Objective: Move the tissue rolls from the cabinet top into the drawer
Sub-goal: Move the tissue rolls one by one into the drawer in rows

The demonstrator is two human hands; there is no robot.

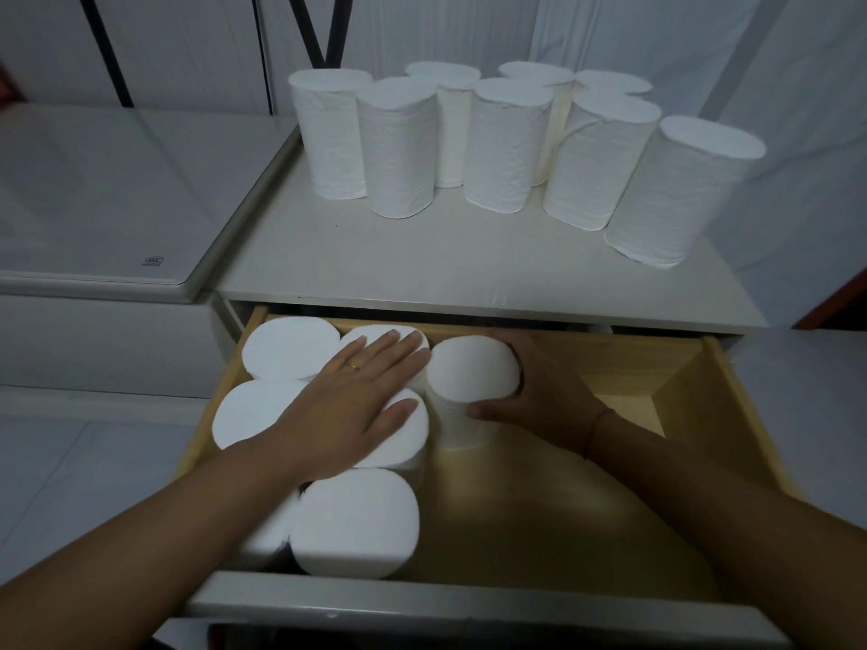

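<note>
Several white tissue rolls (499, 143) stand upright on the white cabinet top (422, 265). Below it the wooden drawer (732, 405) is pulled out. Several rolls (356, 527) stand packed in the drawer's left part. My left hand (356, 401) lies flat, fingers spread, on the tops of those rolls. My right hand (539, 391) wraps around one upright tissue roll (471, 372) standing in the drawer's middle rear, right beside the packed ones.
The drawer's right half shows bare wooden bottom (586, 499). Its white front panel (422, 607) is nearest me. A white appliance with a glass lid (103, 194) stands left of the cabinet. A white curtain (774, 86) hangs behind and to the right.
</note>
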